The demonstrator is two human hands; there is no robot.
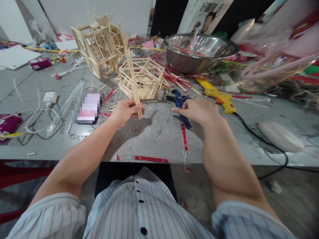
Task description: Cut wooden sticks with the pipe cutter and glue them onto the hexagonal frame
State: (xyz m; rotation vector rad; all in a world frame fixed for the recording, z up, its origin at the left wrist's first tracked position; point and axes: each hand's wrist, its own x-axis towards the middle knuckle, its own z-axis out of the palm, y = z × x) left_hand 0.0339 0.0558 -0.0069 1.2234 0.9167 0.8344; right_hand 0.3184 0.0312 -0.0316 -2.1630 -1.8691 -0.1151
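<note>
In my left hand (128, 113) is a small bundle of thin wooden sticks (134, 83), pinched near the lower end and tilted up to the left. My right hand (199, 111) is over a pair of blue-handled pliers (178, 98), its thumb stretched out to the left across the handles. Whether it touches them I cannot tell; some of its fingers are hidden. Behind the sticks is a low many-sided stick frame (149, 84) with a flat wooden base. A taller stick structure (97, 49) rises to its left.
A steel bowl (199, 54) stands at the back right, with red-wrapped sticks (174, 79) beside it. A yellow glue gun (218, 96) trails a black cable. A phone (88, 107), a white charger (50, 98) and a white mouse-shaped object (280, 136) lie on the table.
</note>
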